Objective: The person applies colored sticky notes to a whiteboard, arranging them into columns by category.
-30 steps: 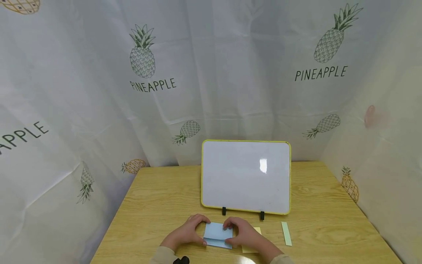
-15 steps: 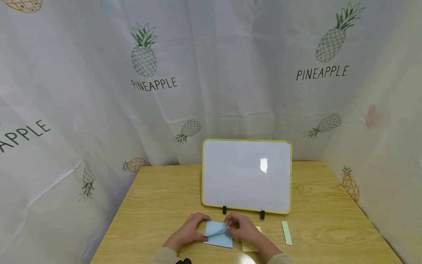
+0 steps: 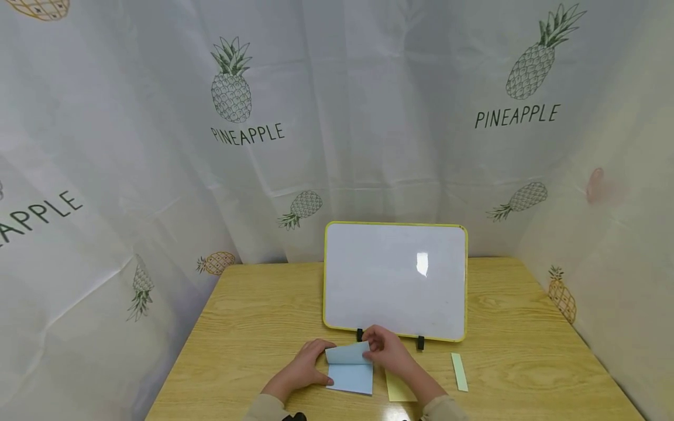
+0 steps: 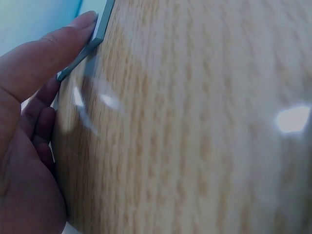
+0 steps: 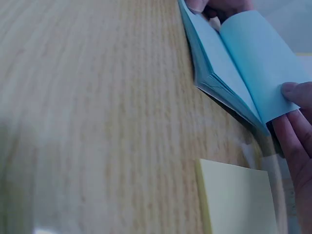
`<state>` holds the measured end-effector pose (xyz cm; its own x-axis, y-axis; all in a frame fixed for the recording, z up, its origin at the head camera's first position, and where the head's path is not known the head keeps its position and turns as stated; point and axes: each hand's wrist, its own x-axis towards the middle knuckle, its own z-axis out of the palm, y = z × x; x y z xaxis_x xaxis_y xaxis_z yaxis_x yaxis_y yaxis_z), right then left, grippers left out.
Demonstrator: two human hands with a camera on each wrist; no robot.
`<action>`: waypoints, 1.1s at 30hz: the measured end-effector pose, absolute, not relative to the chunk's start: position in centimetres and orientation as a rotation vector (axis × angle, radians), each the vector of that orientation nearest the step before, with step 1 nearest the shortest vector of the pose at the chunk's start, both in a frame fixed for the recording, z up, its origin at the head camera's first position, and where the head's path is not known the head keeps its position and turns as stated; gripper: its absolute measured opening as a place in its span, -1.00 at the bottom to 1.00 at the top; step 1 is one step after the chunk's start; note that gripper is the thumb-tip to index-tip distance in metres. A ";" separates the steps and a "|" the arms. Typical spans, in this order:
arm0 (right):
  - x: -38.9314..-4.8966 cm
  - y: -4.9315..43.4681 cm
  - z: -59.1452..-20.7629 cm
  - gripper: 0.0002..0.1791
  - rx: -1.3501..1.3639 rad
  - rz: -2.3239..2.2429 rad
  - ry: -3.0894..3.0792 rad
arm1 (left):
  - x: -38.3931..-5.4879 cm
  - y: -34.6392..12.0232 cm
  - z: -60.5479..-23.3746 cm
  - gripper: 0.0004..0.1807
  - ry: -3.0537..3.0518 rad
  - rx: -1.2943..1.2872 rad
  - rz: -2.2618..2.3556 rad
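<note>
A blue sticky note pad (image 3: 351,380) lies on the table in front of me. My left hand (image 3: 302,367) holds its left side, thumb at the near corner and fingers at the far one. In the left wrist view that thumb presses on the pad's edge (image 4: 101,29). My right hand (image 3: 391,351) pinches the right end of the top sheet (image 3: 344,354), which is peeled up and stands curled along the pad's far part. The right wrist view shows the thumb on one face of this blue sheet (image 5: 261,63) and fingers behind it.
A yellow sticky note pad (image 3: 398,390) lies beneath the right forearm. Further right is a pale green strip (image 3: 460,372). A yellow-framed whiteboard (image 3: 395,280) stands on black feet (image 3: 420,343) just behind the hands. Pineapple-print curtains (image 3: 363,117) surround the wooden table (image 3: 253,310).
My right hand has lifted the top sheet from the pad's near edge and moved it away from me, towards the whiteboard. The left hand has stayed at the pad's left side.
</note>
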<state>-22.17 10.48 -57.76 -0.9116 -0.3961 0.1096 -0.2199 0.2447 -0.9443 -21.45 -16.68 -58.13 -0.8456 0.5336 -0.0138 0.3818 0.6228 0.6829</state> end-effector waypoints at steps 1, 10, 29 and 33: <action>-22.3 10.5 -57.7 -0.71 -0.598 -1.753 2.344 | -21.4 -16.7 -58.1 -0.24 2.631 0.742 1.029; -23.2 10.6 -56.8 -0.82 -0.756 -1.662 2.329 | -21.3 -16.5 -58.2 -0.17 2.660 0.695 0.999; -23.3 10.4 -56.9 -0.80 -0.447 -1.821 2.270 | -21.0 -16.2 -58.8 0.16 2.653 0.592 1.145; -23.5 10.4 -56.9 -0.81 -0.436 -1.805 2.300 | -21.0 -16.2 -59.1 0.21 2.655 0.632 1.164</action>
<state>-23.48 10.40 -56.94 -0.9396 -0.3405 0.0350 -0.1150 0.2176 -0.9692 -20.98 -16.22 -59.10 -0.8948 0.4463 0.0106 0.3103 0.6048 0.7335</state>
